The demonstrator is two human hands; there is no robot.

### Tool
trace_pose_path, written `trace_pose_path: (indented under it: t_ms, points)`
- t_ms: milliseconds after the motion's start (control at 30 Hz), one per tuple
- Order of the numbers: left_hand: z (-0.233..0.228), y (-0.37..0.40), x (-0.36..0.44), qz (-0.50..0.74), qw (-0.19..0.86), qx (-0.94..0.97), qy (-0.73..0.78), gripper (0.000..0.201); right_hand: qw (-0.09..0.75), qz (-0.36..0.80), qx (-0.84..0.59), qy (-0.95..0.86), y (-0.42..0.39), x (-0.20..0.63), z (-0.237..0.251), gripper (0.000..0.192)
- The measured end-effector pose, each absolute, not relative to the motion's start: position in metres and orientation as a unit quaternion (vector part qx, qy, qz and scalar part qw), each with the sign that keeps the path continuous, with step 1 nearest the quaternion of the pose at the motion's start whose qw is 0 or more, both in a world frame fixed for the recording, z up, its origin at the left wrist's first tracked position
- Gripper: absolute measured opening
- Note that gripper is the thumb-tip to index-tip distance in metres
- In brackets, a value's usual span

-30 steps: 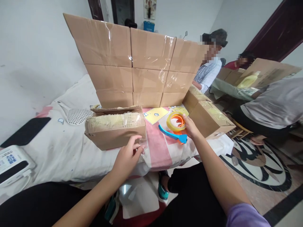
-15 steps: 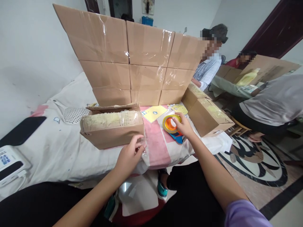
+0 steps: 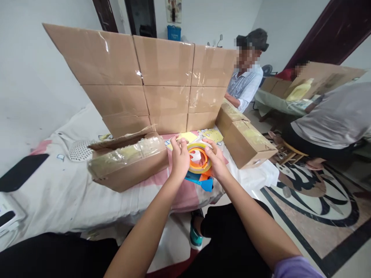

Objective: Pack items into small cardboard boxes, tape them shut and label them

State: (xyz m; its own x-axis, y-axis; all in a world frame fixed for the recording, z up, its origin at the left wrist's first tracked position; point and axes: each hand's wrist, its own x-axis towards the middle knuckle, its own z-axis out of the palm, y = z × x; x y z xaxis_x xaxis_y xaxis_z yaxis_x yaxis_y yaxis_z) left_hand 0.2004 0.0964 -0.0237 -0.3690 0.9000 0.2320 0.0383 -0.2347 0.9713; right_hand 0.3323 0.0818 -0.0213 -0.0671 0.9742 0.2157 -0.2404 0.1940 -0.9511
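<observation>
Both hands met on the tape roll (image 3: 198, 159), held just above the pink cloth (image 3: 185, 193), right of the half-taped carton (image 3: 127, 162). Left hand (image 3: 179, 156) pinched the rim at the top; right hand (image 3: 216, 162) cupped the far side. Judgement: steady the dispenser, then find the tape's loose end with a fingernail

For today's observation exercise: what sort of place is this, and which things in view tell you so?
Probably a room in a home used for packing parcels. A wall of taped cardboard boxes stands on a sheet-covered bed, both hands hold a tape dispenser, and other people sit among more cartons on a patterned floor.
</observation>
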Motion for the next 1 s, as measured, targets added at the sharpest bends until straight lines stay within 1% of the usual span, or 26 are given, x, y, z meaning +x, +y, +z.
trace_pose_path:
  t_ms: [67,133,200,267,333,367,400,500,533,600,633,667,700,800,867,933,1000]
  points:
    - [-0.028,0.096,0.208,0.64,0.326,0.454,0.527,0.027,0.566,0.535,-0.368,-0.508,0.081,0.342,-0.019,0.054]
    - [-0.031,0.097,0.215,0.635,0.321,0.458,0.533,0.026,0.554,0.515,-0.393,-0.523,0.083,0.351,-0.018,0.054]
    - [-0.033,0.096,0.218,0.639,0.307,0.468,0.528,0.026,0.552,0.449,-0.428,-0.557,0.086,0.358,-0.018,0.051]
    - [-0.032,0.09,0.214,0.656,0.283,0.484,0.506,0.032,0.543,0.338,-0.476,-0.603,0.093,0.362,-0.021,0.05]
    - [-0.027,0.076,0.202,0.671,0.275,0.5,0.473,0.036,0.511,0.228,-0.529,-0.638,0.104,0.364,-0.028,0.054]
    - [-0.024,0.066,0.193,0.671,0.284,0.508,0.46,0.037,0.488,0.192,-0.553,-0.647,0.111,0.364,-0.032,0.057]
    - [-0.021,0.056,0.183,0.667,0.298,0.513,0.449,0.038,0.461,0.177,-0.576,-0.651,0.119,0.364,-0.036,0.059]
    - [-0.009,0.024,0.148,0.651,0.336,0.515,0.444,0.042,0.377,0.179,-0.642,-0.643,0.14,0.357,-0.042,0.06]
    - [-0.006,0.015,0.136,0.648,0.341,0.512,0.45,0.044,0.361,0.158,-0.663,-0.637,0.143,0.352,-0.04,0.062]
    - [0.0,0.002,0.114,0.642,0.347,0.504,0.461,0.045,0.371,0.079,-0.669,-0.64,0.14,0.34,-0.03,0.065]
    - [0.001,-0.003,0.105,0.639,0.351,0.505,0.463,0.045,0.393,0.049,-0.641,-0.657,0.133,0.331,-0.022,0.061]
    - [0.002,-0.006,0.097,0.635,0.354,0.509,0.461,0.045,0.42,0.044,-0.592,-0.686,0.124,0.32,-0.013,0.054]
    - [0.001,-0.009,0.091,0.628,0.357,0.519,0.457,0.044,0.446,0.068,-0.525,-0.722,0.112,0.308,-0.003,0.044]
    - [-0.003,-0.019,0.082,0.581,0.36,0.571,0.455,0.041,0.484,0.209,-0.322,-0.786,0.073,0.271,0.018,0.02]
    - [-0.002,-0.025,0.079,0.534,0.336,0.607,0.484,0.043,0.498,0.266,-0.261,-0.784,0.053,0.254,0.024,0.008]
    - [0.007,-0.028,0.07,0.489,0.267,0.612,0.562,0.051,0.53,0.28,-0.245,-0.762,0.043,0.25,0.026,0.01]
    - [0.021,-0.024,0.053,0.445,0.144,0.584,0.664,0.055,0.572,0.27,-0.244,-0.735,0.043,0.256,0.026,0.012]
